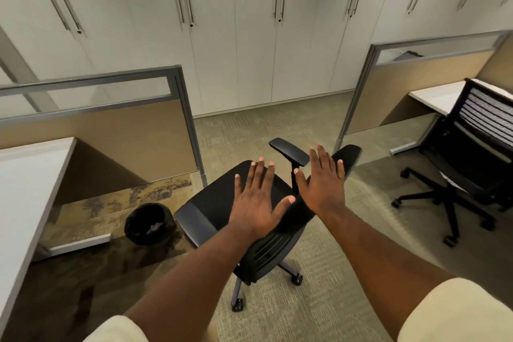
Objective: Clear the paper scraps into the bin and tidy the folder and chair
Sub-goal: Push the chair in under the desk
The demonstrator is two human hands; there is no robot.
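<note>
A black office chair (211, 197) stands on the carpet in the middle of the head view, its seat towards the left and its back nearest me. My left hand (258, 200) hovers flat over the seat and back, fingers spread, holding nothing. My right hand (322, 180) is open too, fingers apart, above the chair's right side near the armrest (288, 151). A black lined bin (150, 223) sits on the floor left of the chair, beside the desk, with a pale scrap inside. No folder is in view.
A white desk (25, 183) runs along the left, backed by a tan partition (116, 130). A second black mesh chair (477, 147) stands at a desk on the right. White cupboards (249, 30) line the far wall, with carpet between.
</note>
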